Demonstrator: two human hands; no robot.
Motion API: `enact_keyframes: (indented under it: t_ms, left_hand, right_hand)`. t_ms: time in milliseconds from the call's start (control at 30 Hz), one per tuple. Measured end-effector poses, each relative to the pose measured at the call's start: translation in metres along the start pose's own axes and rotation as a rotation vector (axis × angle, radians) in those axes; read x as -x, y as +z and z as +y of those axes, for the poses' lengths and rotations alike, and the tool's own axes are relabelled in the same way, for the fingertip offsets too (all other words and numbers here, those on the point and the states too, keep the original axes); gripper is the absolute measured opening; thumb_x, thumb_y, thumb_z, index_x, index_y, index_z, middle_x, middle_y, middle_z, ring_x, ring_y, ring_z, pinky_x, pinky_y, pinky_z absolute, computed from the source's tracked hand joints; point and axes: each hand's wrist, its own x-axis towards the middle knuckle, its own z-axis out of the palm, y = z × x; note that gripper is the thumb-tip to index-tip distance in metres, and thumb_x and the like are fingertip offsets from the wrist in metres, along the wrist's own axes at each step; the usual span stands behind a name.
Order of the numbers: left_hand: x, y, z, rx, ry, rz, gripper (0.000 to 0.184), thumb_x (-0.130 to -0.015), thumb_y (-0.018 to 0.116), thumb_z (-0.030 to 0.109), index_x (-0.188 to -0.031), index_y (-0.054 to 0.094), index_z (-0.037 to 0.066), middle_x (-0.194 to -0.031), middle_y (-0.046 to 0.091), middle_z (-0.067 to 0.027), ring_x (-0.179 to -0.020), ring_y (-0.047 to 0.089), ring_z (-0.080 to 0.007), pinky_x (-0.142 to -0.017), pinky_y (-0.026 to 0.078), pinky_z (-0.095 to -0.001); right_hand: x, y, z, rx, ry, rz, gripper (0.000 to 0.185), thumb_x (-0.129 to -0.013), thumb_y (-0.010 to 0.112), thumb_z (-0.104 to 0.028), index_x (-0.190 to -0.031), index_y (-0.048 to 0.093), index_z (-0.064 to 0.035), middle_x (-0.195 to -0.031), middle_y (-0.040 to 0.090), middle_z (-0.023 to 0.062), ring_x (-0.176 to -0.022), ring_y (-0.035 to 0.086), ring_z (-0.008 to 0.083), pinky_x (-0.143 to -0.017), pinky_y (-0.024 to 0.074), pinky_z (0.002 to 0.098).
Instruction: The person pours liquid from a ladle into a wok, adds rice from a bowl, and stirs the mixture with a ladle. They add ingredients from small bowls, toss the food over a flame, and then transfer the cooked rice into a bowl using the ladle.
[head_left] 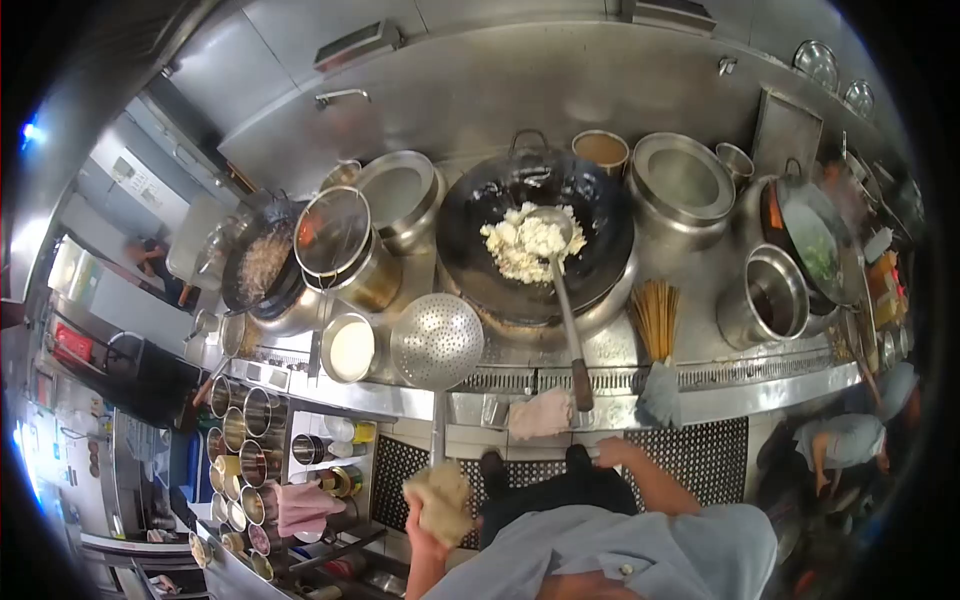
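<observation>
Writing on the white paper notice is too small to read. The left hand is closed round a bunched beige cloth at the handle of a round perforated metal skimmer, left of the black round wok holding white crumbly food and a long-handled metal ladle. The right hand, loosely curled, is near the steel counter's front edge; whether it holds anything cannot be told.
</observation>
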Motion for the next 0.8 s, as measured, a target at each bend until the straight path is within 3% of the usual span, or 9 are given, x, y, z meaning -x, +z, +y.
enact_keyframes:
  t_ms: [67,100,167,233,333,433,467,600,800]
  left_hand:
    - [-0.061,0.08,-0.001,0.035,0.124,-0.141,0.058,-0.095,0.03,0.057,-0.134,0.042,0.016,-0.122,0.054,-0.0138,-0.099,0.058,-0.0313,-0.069,0.053,-0.0534]
    - [-0.118,0.069,0.002,0.06,0.019,-0.229,0.06,-0.094,0.032,0.058,-0.132,0.043,0.014,-0.121,0.054,-0.0117,-0.105,0.057,-0.03,-0.073,0.053,-0.051]
    - [-0.197,0.11,0.008,-0.128,0.03,-0.678,0.058,-0.092,0.038,0.06,-0.12,0.049,0.011,-0.117,0.056,-0.0092,-0.1,0.057,-0.0268,-0.077,0.051,-0.0457]
    - [-0.248,0.163,0.005,-0.267,-0.112,-0.385,0.055,-0.094,0.039,0.056,-0.112,0.054,0.006,-0.098,0.061,-0.0095,-0.084,0.06,-0.0213,-0.073,0.052,-0.0409]
    - [-0.288,0.198,-0.002,-0.384,-0.171,-0.147,0.036,-0.097,0.041,0.037,-0.095,0.056,0.004,-0.088,0.061,-0.0085,-0.074,0.059,-0.0184,-0.055,0.05,-0.0358]
    - [-0.36,0.144,-0.022,-0.576,0.085,-0.359,0.024,-0.094,0.04,0.019,-0.081,0.054,0.006,-0.073,0.058,-0.0077,-0.06,0.057,-0.0177,-0.041,0.043,-0.0306]
    - [-0.345,0.13,-0.034,-0.525,-0.005,-0.384,0.022,-0.093,0.041,0.016,-0.079,0.054,0.006,-0.069,0.056,-0.0075,-0.056,0.056,-0.0185,-0.038,0.04,-0.0306]
    - [-0.216,0.18,-0.048,-0.274,-0.077,-0.182,0.019,-0.09,0.042,0.009,-0.074,0.051,0.004,-0.056,0.049,-0.008,-0.044,0.051,-0.0206,-0.035,0.036,-0.0312]
    - [-0.219,0.136,-0.054,-0.293,0.049,-0.239,0.011,-0.088,0.042,0.005,-0.081,0.05,0.002,-0.062,0.052,-0.0105,-0.047,0.052,-0.0231,-0.04,0.039,-0.0358]
  right_hand:
    - [0.075,-0.083,-0.058,-0.908,-0.108,0.002,0.042,-0.078,0.07,-0.027,-0.113,0.064,-0.0026,-0.096,0.068,0.0202,-0.095,0.065,0.0324,-0.088,0.0487,0.039]
    - [0.1,-0.115,-0.077,-0.983,-0.247,0.45,0.046,-0.078,0.073,-0.018,-0.119,0.06,-0.0032,-0.11,0.064,0.0187,-0.101,0.063,0.032,-0.091,0.0471,0.0392]
    - [0.113,-0.195,-0.111,-0.438,-0.387,1.172,0.049,-0.068,0.078,-0.016,-0.113,0.062,-0.006,-0.125,0.053,0.0181,-0.113,0.053,0.0323,-0.102,0.0377,0.0416]
    - [0.07,-0.242,-0.12,-0.126,-0.652,1.324,0.044,-0.064,0.079,-0.016,-0.105,0.063,-0.0079,-0.114,0.059,0.0137,-0.111,0.054,0.0307,-0.102,0.0362,0.0421]
    - [0.062,-0.28,-0.156,-0.216,-0.893,1.047,0.039,-0.064,0.08,-0.017,-0.098,0.063,-0.0092,-0.099,0.062,0.0108,-0.1,0.059,0.0295,-0.094,0.0413,0.0372]
    - [0.048,-0.319,-0.167,-0.547,-0.964,1.644,0.015,-0.08,0.07,-0.01,-0.087,0.059,-0.0027,-0.073,0.061,0.0039,-0.063,0.058,0.0101,-0.057,0.0471,0.0229]
    - [0.027,-0.341,-0.16,-1.133,-0.608,1.526,0.011,-0.086,0.064,-0.011,-0.088,0.059,-0.0013,-0.07,0.059,0.0034,-0.057,0.055,0.0099,-0.052,0.044,0.0227]
    - [0.066,-0.457,-0.175,-1.499,-0.758,1.379,0.019,-0.08,0.05,-0.003,-0.096,0.059,0.0007,-0.054,0.045,0.0032,-0.04,0.04,0.0127,-0.04,0.037,0.0285]
    - [0.062,-0.475,-0.219,-1.18,-0.755,1.383,0.013,-0.079,0.054,-0.006,-0.089,0.06,-0.0002,-0.054,0.044,0.0025,-0.04,0.04,0.0126,-0.039,0.0366,0.0301]
